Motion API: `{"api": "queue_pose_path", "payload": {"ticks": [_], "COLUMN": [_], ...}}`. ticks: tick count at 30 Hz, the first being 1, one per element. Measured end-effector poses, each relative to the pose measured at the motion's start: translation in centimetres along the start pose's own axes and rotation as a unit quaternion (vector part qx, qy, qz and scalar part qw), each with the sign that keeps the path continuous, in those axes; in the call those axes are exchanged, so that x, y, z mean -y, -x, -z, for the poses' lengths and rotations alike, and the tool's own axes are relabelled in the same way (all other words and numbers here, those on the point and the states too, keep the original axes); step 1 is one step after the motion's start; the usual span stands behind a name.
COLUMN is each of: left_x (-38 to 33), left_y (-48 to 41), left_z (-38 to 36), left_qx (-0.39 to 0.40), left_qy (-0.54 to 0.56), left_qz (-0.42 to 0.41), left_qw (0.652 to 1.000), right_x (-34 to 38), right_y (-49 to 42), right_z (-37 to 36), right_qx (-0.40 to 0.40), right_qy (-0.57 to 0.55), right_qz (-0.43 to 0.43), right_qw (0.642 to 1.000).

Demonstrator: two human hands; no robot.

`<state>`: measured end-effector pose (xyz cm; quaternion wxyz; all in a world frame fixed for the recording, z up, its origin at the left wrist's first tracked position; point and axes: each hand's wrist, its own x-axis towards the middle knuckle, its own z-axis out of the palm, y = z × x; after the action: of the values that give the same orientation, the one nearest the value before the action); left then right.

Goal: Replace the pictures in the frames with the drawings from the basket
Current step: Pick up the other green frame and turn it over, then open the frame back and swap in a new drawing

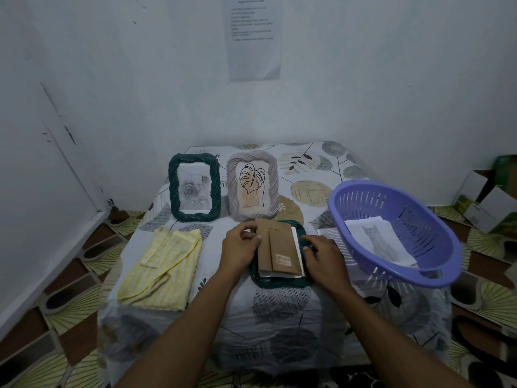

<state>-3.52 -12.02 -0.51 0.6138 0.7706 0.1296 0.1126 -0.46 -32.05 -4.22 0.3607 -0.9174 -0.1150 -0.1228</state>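
Observation:
A dark green frame [279, 282] lies face down on the table, its brown cardboard back panel [277, 247] on top with the stand folded flat. My left hand [240, 246] grips the panel's left edge and my right hand [321, 257] holds the frame's right edge. Behind them stand two frames: a dark green frame [194, 189] with a grey rose picture, and a grey-white frame [253, 186] with a leaf line drawing. At the right a purple basket [391, 233] holds drawings [380, 239], a cat sketch on top.
A folded yellow checked cloth [162, 267] lies at the left of the leaf-patterned tablecloth [279, 317]. A loose sheet of paper [330, 236] lies under the basket's left edge. Cardboard boxes [486, 200] sit on the floor at the far right. White walls enclose the back and left.

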Motion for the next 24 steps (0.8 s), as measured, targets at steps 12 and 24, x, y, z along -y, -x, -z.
{"api": "queue_pose_path", "payload": {"ticks": [12, 24], "left_x": [1.8, 3.2], "left_y": [-1.2, -0.4], "left_z": [6.6, 7.9], "left_qx": [-0.043, -0.117], "left_qy": [0.101, -0.25], "left_qz": [0.065, -0.055], "left_qw": [0.992, 0.96], "right_x": [0.1, 0.2], "right_y": [0.1, 0.1], "right_z": [0.1, 0.0], "right_qx": [0.015, 0.016], "right_qy": [0.024, 0.028], "right_qz": [0.025, 0.019], "right_qw": [0.999, 0.999]}}
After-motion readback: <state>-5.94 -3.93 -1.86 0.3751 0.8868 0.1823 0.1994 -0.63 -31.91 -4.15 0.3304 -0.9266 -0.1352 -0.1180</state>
